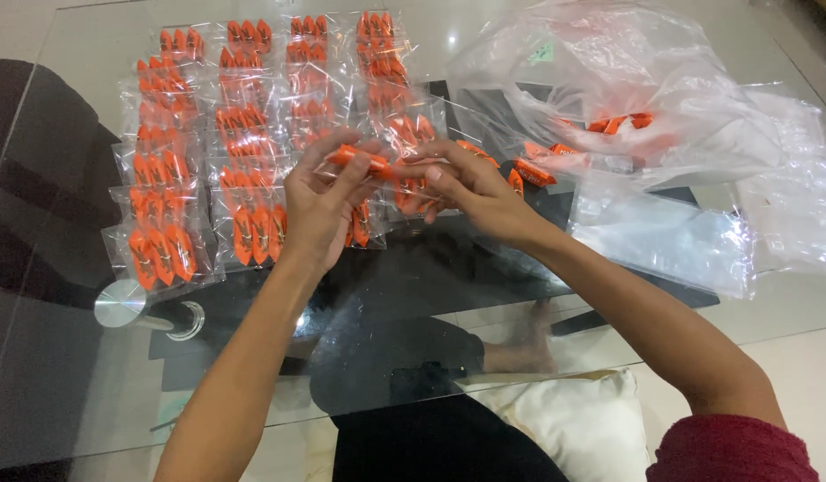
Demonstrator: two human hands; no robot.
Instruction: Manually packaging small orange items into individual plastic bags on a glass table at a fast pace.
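Left hand (319,207) and right hand (474,186) pinch an orange wrapped candy (358,160) into a small clear plastic bag (419,134) above a glass table (65,357) lined with filled packets (163,252).

Filled candy packets (243,134) crowd the left, big plastic bag (627,80) blocks right; near glass tabletop (413,268) open

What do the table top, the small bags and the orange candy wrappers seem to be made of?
Table top: probably glass, glossy; the floor, a pillow and feet show through it, and lamps reflect.
Small bags: thin clear plastic film, shiny and crinkled, candies visible inside.
Orange candy wrapper, held by left hand and right hand: apparently glossy plastic or foil; which one is unclear.
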